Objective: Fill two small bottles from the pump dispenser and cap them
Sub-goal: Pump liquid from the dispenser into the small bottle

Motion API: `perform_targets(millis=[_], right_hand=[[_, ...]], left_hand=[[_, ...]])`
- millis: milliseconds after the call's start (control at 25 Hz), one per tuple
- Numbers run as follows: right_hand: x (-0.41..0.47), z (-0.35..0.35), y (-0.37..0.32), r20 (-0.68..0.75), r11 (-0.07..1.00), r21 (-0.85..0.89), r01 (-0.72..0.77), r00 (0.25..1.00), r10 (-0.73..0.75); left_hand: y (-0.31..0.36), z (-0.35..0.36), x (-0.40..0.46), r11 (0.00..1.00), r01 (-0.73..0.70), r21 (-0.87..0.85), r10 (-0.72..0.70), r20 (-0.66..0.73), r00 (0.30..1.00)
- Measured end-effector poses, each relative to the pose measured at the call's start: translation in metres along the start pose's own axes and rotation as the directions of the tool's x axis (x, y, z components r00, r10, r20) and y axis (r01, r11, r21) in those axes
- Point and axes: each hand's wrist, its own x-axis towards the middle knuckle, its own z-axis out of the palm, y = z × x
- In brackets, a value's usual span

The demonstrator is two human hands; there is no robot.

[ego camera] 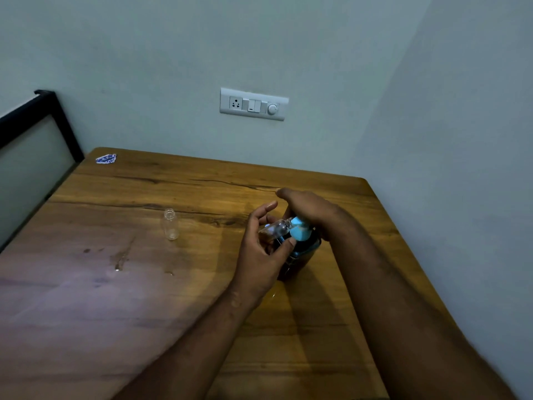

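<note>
Clear bottle at blue pump nozzle, wooden desk

Clear small bottle [274, 230], tilted nearly onto its side, mouth set against the spout of the pump dispenser [300, 241]; amber liquid shows in its lower part. Held by the left hand [264, 249], thumb on the near side by the spout, fingers curled round the far side, index finger lifted free.

Right hand [307, 207]: laid palm-down over the light blue pump head, fingers bent forward past it; resting on the head rather than wrapped round anything.

Pump dispenser: dark body with a light blue top, standing upright on the desk [202, 284] towards its right side, partly hidden behind both hands.

Second small bottle [170, 224]: clear, uncapped, upright, looks empty; stands well apart to the left of the hands.

Desk: brown wood grain, a few wet spots [121, 259] on its left half, a blue and white sticker [106, 159] at the far left corner.

Wall behind: pale, with a white switch plate [253, 104] carrying a socket, switches and a round dial.

Far left: black-framed panel [34, 134].
</note>
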Motion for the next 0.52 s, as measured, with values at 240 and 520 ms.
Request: perform_targets(millis=[240, 520], right_hand=[[0.009, 0.012, 0.007, -0.194, 0.999, -0.051, 0.013, 0.981, -0.023], [0.004, -0.003, -0.001, 0.059, 0.998, 0.016, -0.068, 0.996, 0.067]], left_hand=[[-0.001, 0.001, 0.002, 1.0, 0.0, 0.001, 0.0, -0.01, 1.0], [0.001, 0.001, -0.001, 1.0, 0.013, -0.006, -0.013, 0.005, 1.0]])
